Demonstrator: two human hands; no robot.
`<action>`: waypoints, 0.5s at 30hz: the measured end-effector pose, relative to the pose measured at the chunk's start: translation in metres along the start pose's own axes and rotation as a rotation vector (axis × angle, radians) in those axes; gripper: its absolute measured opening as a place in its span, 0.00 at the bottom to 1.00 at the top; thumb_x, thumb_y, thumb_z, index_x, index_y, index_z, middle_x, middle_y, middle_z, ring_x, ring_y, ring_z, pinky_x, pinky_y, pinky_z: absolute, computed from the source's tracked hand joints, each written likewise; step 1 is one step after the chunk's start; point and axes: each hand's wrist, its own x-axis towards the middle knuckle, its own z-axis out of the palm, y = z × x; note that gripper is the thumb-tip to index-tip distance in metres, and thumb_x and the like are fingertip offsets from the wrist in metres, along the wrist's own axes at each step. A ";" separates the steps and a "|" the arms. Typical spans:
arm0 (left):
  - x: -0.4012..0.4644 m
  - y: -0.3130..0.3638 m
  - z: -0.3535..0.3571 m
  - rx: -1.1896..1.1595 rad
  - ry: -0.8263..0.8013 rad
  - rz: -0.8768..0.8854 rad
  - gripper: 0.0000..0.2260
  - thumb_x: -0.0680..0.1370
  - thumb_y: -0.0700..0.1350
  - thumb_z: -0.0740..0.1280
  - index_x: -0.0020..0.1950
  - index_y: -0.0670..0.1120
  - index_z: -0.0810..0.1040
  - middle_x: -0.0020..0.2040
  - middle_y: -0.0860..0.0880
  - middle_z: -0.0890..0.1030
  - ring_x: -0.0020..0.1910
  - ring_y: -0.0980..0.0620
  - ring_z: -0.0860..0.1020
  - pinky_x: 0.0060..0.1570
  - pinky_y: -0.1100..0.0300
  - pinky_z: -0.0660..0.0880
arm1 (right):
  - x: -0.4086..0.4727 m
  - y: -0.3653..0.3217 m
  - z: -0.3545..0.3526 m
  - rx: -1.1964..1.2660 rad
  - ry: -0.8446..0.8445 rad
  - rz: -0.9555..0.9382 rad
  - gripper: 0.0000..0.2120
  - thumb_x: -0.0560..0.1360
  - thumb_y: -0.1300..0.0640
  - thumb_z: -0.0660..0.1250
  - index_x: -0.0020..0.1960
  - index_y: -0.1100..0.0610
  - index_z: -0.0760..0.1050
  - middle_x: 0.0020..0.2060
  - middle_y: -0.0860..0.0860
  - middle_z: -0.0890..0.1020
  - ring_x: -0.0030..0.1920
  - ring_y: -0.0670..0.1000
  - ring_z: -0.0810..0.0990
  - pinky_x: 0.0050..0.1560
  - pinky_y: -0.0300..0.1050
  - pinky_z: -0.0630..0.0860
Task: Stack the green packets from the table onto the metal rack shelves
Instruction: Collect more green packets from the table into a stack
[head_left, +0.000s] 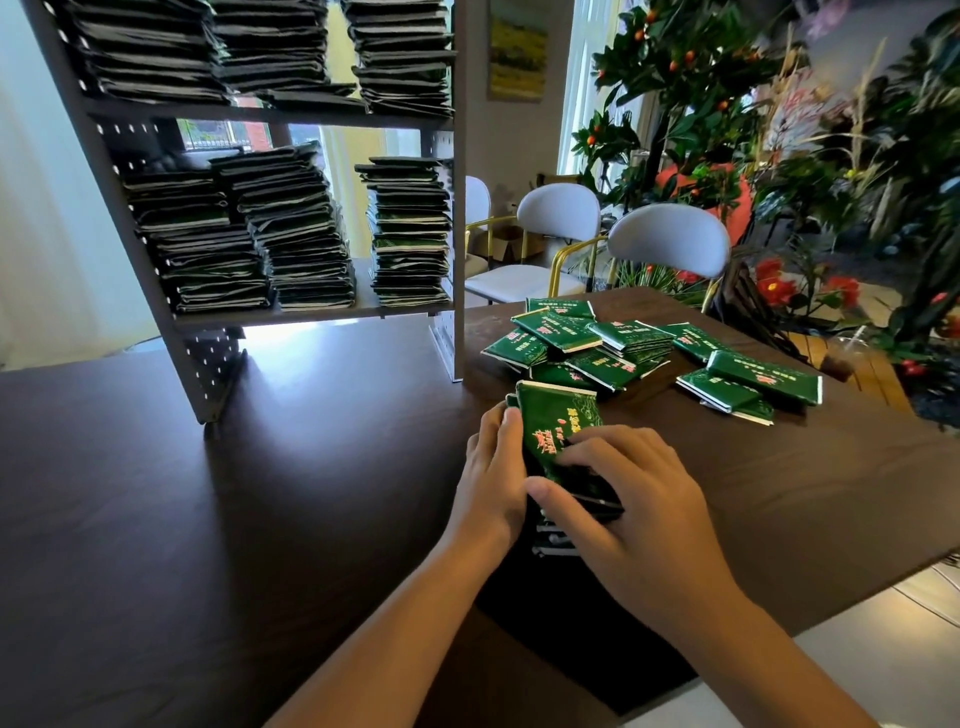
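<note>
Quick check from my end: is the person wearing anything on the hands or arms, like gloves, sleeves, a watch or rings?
Nothing is visible. The left hand and right hand are bare, with no gloves, rings or markings. Both forearms are bare up to the frame edge, with no sleeve, watch or band in view.

the lower part of the small stack of green packets (558, 431) is hidden between the left hand (491, 480) and the right hand (631, 499), so its count cannot be told. the metal rack (457, 208) is cut off by the top edge, its upper stacks are dark, and the plants (779, 130) by the table's far right corner are blurred.
</note>
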 end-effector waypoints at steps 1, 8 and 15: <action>0.005 -0.005 -0.001 -0.040 0.012 -0.033 0.30 0.65 0.79 0.63 0.61 0.66 0.76 0.67 0.44 0.76 0.66 0.43 0.76 0.66 0.39 0.72 | 0.000 0.000 -0.001 0.034 -0.019 0.011 0.21 0.78 0.34 0.61 0.50 0.49 0.82 0.50 0.43 0.81 0.53 0.46 0.77 0.52 0.51 0.75; 0.007 -0.011 -0.007 -0.051 -0.109 -0.037 0.35 0.61 0.74 0.73 0.65 0.65 0.72 0.67 0.44 0.76 0.63 0.39 0.78 0.61 0.37 0.76 | 0.007 0.008 -0.018 0.430 -0.054 0.208 0.06 0.79 0.52 0.69 0.48 0.51 0.84 0.46 0.41 0.83 0.51 0.47 0.81 0.50 0.48 0.78; 0.010 -0.014 -0.007 -0.060 -0.108 -0.016 0.29 0.66 0.69 0.69 0.66 0.63 0.73 0.65 0.44 0.77 0.60 0.42 0.80 0.59 0.41 0.78 | 0.034 0.062 -0.009 0.044 -0.095 0.510 0.08 0.78 0.53 0.67 0.56 0.46 0.80 0.64 0.51 0.75 0.69 0.54 0.68 0.65 0.51 0.68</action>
